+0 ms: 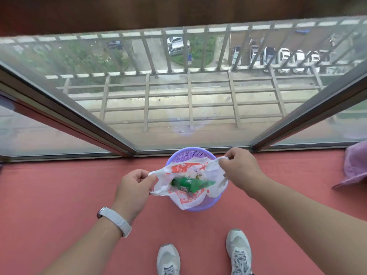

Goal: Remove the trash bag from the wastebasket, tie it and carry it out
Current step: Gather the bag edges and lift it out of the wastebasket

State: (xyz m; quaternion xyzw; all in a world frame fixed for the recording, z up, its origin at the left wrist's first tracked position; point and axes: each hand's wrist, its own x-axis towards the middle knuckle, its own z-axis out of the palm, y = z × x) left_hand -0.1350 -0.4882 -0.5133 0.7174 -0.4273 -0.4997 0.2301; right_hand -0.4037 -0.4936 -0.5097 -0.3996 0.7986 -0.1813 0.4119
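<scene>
A small purple mesh wastebasket (pixel 184 154) stands on the red floor just in front of a bay window. Inside it sits a white trash bag (pixel 185 201) with orange print, its mouth stretched wide. A green bottle (pixel 190 183) and crumpled scraps lie in the bag. My left hand (pixel 134 187) pinches the bag's left handle, pulled out to the left. The right handle is gripped by my right hand (pixel 237 164), held slightly higher and farther back. The basket's lower part is hidden under the bag.
The window glass (pixel 188 120) rises right behind the basket, with metal frames slanting away on both sides. A purple cloth (pixel 355 165) lies at the right edge. My two grey shoes (pixel 238 251) stand on the red floor (pixel 59 195) just behind the basket.
</scene>
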